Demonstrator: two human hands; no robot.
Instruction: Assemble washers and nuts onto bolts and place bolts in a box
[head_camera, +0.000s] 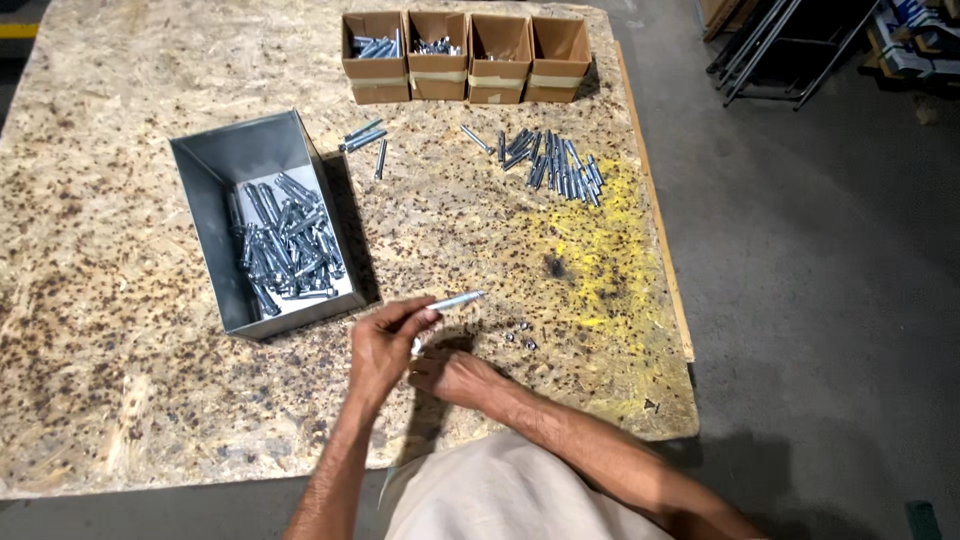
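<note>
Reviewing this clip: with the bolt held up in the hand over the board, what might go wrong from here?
The left hand pinches the bolt only at one end, so it may slip and drop. The small nuts lie loose near the right hand; a sweep of the arm might scatter them. The loose bolts lie close to the table edge and might roll off.

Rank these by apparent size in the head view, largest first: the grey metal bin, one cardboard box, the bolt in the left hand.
1. Grey metal bin, clearly largest.
2. Cardboard box, though it sits farther away.
3. Bolt held by the left hand, smallest.
</note>
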